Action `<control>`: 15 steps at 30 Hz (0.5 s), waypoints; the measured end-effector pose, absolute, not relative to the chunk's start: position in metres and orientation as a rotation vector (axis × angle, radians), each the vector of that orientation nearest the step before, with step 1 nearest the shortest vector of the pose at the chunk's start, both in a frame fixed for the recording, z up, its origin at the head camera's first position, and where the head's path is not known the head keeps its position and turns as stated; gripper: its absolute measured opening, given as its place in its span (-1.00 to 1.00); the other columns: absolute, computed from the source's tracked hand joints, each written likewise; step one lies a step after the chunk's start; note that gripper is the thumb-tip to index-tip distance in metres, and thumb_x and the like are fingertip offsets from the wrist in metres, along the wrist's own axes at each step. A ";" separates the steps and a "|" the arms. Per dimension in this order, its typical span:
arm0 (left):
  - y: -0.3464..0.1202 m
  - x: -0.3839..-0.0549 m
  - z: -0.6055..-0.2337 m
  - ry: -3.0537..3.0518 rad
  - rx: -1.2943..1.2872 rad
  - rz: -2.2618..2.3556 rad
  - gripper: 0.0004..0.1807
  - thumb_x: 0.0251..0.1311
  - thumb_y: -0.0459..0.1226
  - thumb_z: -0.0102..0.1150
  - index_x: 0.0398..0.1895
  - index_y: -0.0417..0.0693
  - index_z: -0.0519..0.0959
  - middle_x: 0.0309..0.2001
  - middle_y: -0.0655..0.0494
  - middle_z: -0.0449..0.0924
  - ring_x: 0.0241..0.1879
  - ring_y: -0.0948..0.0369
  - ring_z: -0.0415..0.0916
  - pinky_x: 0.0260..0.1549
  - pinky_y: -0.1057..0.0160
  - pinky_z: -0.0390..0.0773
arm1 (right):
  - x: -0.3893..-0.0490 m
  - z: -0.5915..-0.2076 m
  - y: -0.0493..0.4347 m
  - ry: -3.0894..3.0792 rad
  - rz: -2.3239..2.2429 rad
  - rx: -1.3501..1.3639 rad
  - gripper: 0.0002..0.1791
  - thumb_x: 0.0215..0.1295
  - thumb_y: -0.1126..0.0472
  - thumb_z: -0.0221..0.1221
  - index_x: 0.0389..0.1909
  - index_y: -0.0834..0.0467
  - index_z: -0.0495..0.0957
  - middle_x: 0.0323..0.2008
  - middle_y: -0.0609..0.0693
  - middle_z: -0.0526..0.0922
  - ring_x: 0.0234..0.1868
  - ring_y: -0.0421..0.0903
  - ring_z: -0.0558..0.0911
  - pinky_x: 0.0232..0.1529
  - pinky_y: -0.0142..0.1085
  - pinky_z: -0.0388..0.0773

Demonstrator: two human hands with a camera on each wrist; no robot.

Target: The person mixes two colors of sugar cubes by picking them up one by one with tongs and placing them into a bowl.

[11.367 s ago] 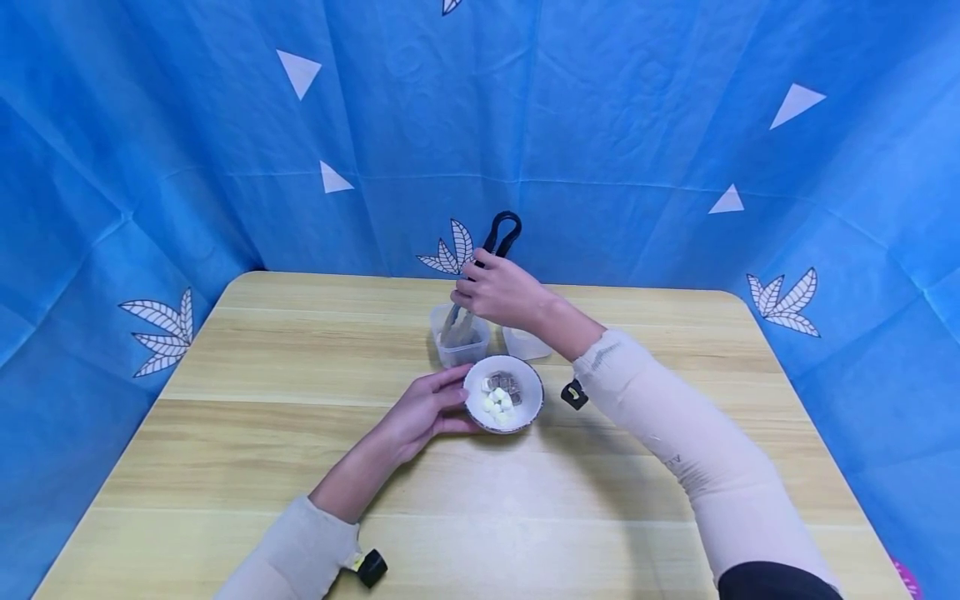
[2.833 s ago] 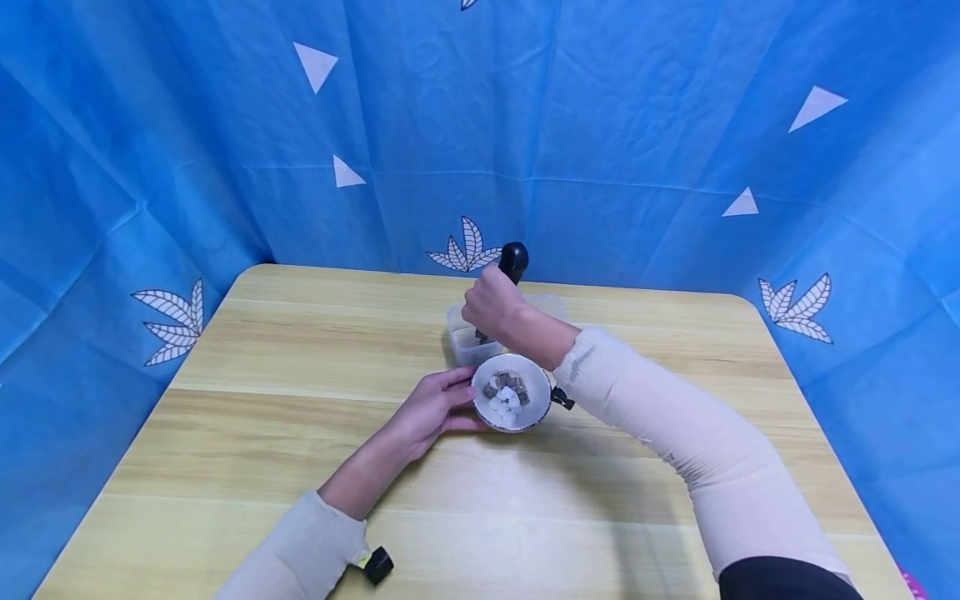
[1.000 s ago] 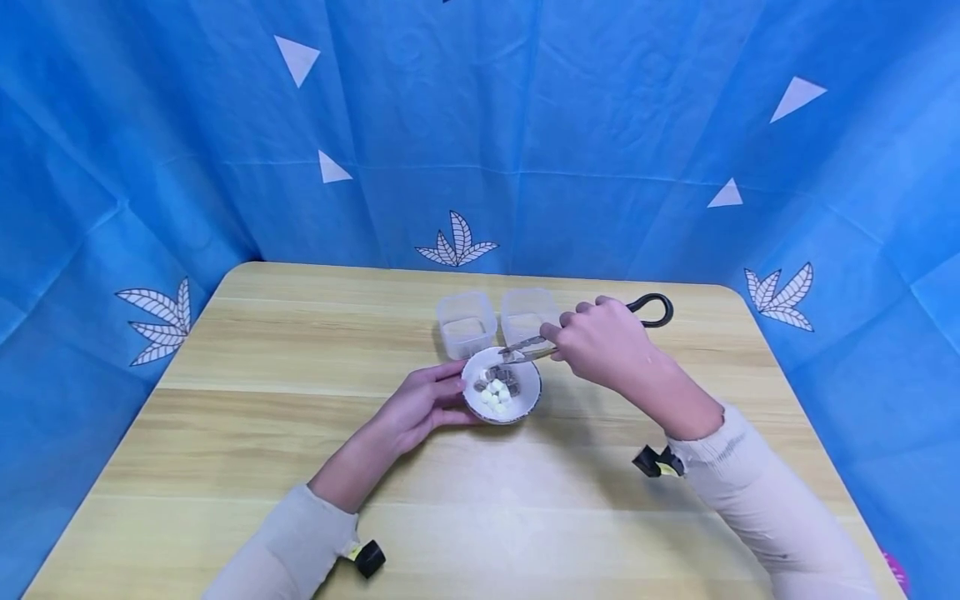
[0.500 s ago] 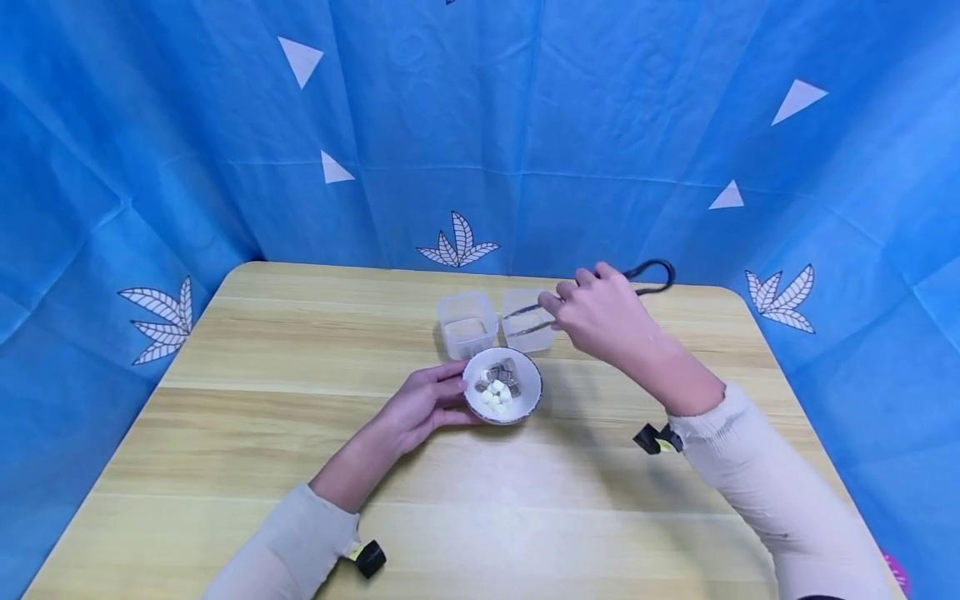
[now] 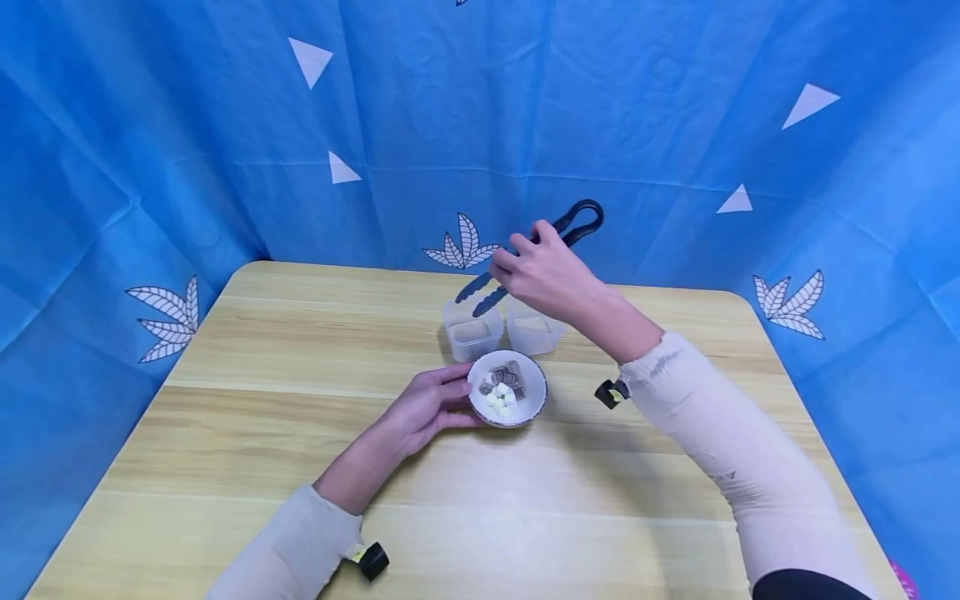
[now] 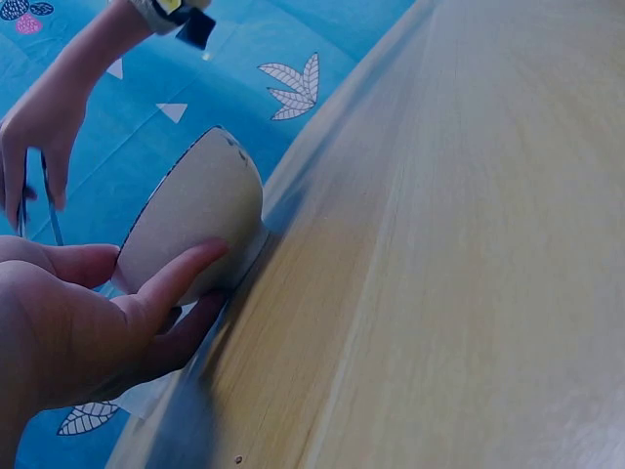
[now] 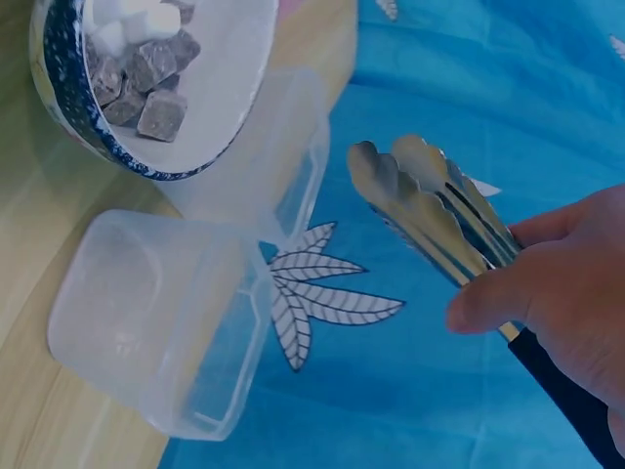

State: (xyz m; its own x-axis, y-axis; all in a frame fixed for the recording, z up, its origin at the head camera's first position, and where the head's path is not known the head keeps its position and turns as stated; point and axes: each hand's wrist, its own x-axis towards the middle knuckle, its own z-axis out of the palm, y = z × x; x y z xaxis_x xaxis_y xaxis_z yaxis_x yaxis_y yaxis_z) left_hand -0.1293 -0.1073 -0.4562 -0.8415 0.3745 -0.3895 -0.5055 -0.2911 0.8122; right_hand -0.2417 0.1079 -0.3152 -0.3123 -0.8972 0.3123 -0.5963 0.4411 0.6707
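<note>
My left hand (image 5: 423, 408) holds the left side of a white bowl (image 5: 534, 392) with a dark-speckled rim. In it lie several white cubes (image 5: 501, 400) and several brown cubes (image 7: 162, 115). My right hand (image 5: 543, 271) grips black-handled metal tongs (image 5: 583, 218) above two clear plastic boxes. The tong tips stand apart with nothing between them, above the left box (image 5: 474, 346). The right box (image 5: 536, 337) stands beside it, just behind the bowl. In the left wrist view, fingers spread along the bowl's outer wall (image 6: 200, 210).
The light wooden table (image 5: 300, 350) ends at a blue curtain (image 5: 420, 108) with white triangles and leaf prints, close behind the boxes. Both sleeves (image 5: 735, 450) carry small black wrist cameras (image 5: 372, 561).
The tongs went from the left box to over the bowl, then back past the right box, and now rise above the left box. The left hand stays at the bowl.
</note>
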 end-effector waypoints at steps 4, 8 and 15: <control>-0.108 -0.130 -0.457 1.420 -0.142 2.149 -0.39 0.51 -0.45 -0.07 0.60 -0.20 0.20 0.55 -0.25 0.23 0.36 -0.13 0.46 0.23 -0.18 0.66 | -0.253 -0.322 0.097 -2.008 -0.620 1.311 -0.70 0.57 0.38 0.01 -0.14 0.14 0.74 -0.23 -0.02 0.62 -0.17 0.00 0.57 0.03 -0.01 0.63; -0.108 -0.130 -0.457 1.419 -0.130 2.147 -0.39 0.51 -0.45 -0.07 0.60 -0.20 0.20 0.55 -0.25 0.23 0.33 -0.12 0.48 0.23 -0.17 0.66 | -0.260 -0.328 0.090 -2.006 -0.672 1.374 -0.74 0.54 0.40 0.08 -0.14 0.14 0.75 -0.17 0.01 0.65 -0.07 -0.01 0.58 0.14 -0.05 0.65; -0.108 -0.130 -0.455 1.419 -0.129 2.150 -0.38 0.50 -0.46 -0.07 0.60 -0.21 0.18 0.55 -0.26 0.22 0.30 -0.10 0.50 0.23 -0.18 0.66 | -0.269 -0.342 0.085 -1.960 -0.713 1.467 -0.76 0.48 0.42 0.14 -0.12 0.13 0.75 -0.12 0.00 0.68 0.03 -0.03 0.62 0.18 -0.12 0.64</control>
State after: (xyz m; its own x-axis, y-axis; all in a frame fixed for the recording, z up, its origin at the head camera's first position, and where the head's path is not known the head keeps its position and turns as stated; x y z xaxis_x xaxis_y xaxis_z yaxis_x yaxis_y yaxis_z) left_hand -0.1296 -0.1076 -0.4552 -0.8416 0.3933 -0.3702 -0.4951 -0.2876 0.8199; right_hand -0.2686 0.0853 -0.3416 -0.2247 -0.9651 0.1344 -0.6531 0.2515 0.7142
